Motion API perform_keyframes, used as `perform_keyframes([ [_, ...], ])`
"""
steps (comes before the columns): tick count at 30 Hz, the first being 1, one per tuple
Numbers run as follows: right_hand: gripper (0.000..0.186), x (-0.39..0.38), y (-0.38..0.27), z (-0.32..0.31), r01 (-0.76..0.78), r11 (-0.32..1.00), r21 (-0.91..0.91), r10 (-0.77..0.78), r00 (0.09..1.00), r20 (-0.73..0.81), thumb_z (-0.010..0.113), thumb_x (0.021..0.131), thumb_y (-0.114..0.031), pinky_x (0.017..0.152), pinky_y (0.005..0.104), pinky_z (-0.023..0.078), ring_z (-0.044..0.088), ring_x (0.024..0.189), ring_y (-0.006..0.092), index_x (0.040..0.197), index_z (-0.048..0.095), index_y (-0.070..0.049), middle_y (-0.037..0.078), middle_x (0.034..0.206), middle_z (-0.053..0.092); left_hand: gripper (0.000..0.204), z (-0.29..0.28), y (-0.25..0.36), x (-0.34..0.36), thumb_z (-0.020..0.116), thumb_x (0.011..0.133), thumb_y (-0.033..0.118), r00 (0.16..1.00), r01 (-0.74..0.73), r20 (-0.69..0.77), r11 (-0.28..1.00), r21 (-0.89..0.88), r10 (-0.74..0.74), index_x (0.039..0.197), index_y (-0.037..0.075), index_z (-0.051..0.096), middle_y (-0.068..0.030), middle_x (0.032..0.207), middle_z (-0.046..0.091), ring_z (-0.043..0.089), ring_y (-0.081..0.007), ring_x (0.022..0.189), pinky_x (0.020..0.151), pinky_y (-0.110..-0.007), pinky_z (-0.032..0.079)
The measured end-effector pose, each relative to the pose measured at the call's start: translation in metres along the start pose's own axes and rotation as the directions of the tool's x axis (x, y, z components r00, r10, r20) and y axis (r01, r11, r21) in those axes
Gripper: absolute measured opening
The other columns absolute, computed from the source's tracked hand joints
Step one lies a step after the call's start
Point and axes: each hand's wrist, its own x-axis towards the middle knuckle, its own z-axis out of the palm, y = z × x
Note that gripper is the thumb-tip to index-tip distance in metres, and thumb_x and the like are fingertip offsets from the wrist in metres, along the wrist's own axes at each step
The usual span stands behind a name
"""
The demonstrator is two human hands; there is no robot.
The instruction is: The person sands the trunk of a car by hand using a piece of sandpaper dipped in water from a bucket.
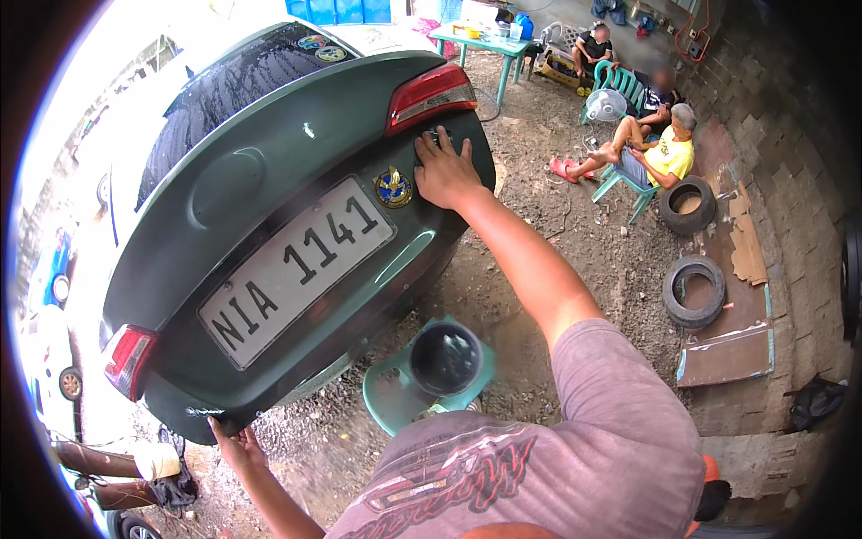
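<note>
The dark green trunk lid (242, 184) of a car fills the left and middle of the view. A white number plate (296, 269) and a round gold-and-blue emblem (392, 188) are on it. My right hand (446, 171) lies flat on the lid just below the right tail light (433, 96), fingers spread. Down at the left, my left hand (239, 449) holds the lid's lower edge, thumb against the outer face and fingers partly hidden. The left tail light (130, 361) sits above that hand. The wet rear window (242, 103) slopes away behind the lid.
A dark basin (445, 358) rests on a green stool (388, 395) by my body. Several people sit at the far right, one in a yellow shirt (672, 154). Two tyres (694, 292) lie near a brown board (732, 352). A green table (485, 40) stands behind.
</note>
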Motion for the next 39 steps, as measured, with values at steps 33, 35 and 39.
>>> perform_keyframes([
  [33,0.074,0.035,0.072,0.04,-0.416,0.859,0.3,0.434,0.901,0.007,0.041,0.11,-0.053,0.128,0.0665,0.018,0.019,0.164,0.0368,0.168,0.028,-0.009,0.014,0.177,0.022,0.058,-0.009,0.011,0.011,0.077,0.099,0.042,0.997,0.027,-0.067,0.999,-0.039,-0.03,0.137,0.0,0.062,-0.0145,0.133,0.068,0.067,-0.0273,0.12,0.105,-0.04,0.059],
  [35,0.076,0.036,0.071,0.04,-0.442,0.862,0.249,0.448,0.893,0.037,0.038,0.11,-0.056,0.128,0.0665,0.018,0.019,0.164,0.0367,0.169,0.026,-0.009,0.013,0.178,0.021,0.058,-0.004,0.01,0.004,0.077,0.099,0.041,0.998,0.003,-0.069,1.0,-0.03,-0.005,0.135,-0.002,0.063,-0.0146,0.132,0.069,0.068,-0.0278,0.119,0.105,-0.041,0.059],
  [39,0.082,0.031,0.059,0.042,-0.345,0.9,0.266,0.351,0.936,0.026,0.038,0.109,-0.06,0.128,0.0672,0.015,0.014,0.165,0.0381,0.169,0.024,-0.005,0.016,0.178,0.018,0.055,-0.018,0.014,0.018,0.077,0.099,0.041,0.999,0.015,-0.028,0.999,-0.045,-0.016,0.135,0.001,0.064,-0.0149,0.132,0.069,0.07,-0.0277,0.115,0.104,-0.039,0.061],
])
